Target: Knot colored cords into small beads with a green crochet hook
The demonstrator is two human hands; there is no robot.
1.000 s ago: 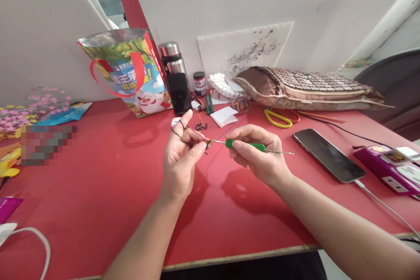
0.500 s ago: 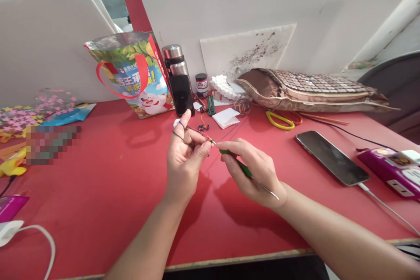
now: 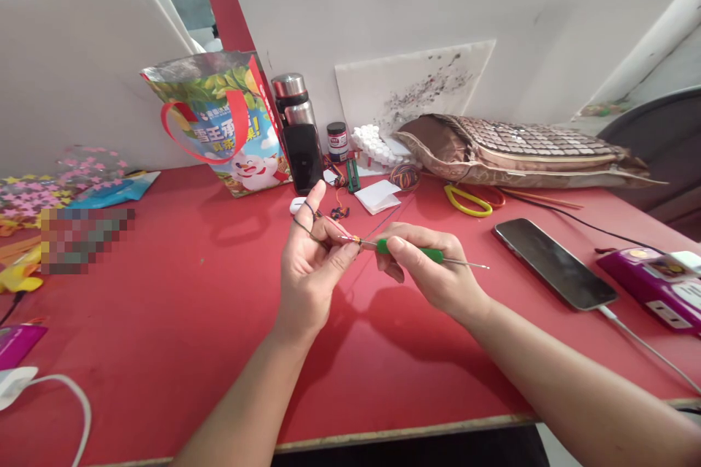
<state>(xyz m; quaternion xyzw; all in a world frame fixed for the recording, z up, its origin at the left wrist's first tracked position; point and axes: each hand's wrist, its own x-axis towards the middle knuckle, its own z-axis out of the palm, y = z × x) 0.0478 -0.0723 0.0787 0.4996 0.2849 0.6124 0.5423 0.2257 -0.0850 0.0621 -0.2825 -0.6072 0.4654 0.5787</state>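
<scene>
A small multicoloured piece of crochet is pinched between the thumb and fingers of my left hand. Dark yarn loops round the raised index finger of that hand. My right hand grips the green handle of a crochet hook, with metal ends showing on both sides. The hook's left end lies at the crochet piece, its tip just past it above my left thumb. From the work a strand runs back toward a ball of variegated yarn.
On the red table a phone charges beside a purple power strip. Behind my hands are yellow-handled scissors, folded white paper, an upright black phone, a flask and a bright carrier bag.
The hook has swung from steeply slanted back to nearly level, my right hand turning with it. Its tip now shows past the stitches. My left hand keeps its pinch.
</scene>
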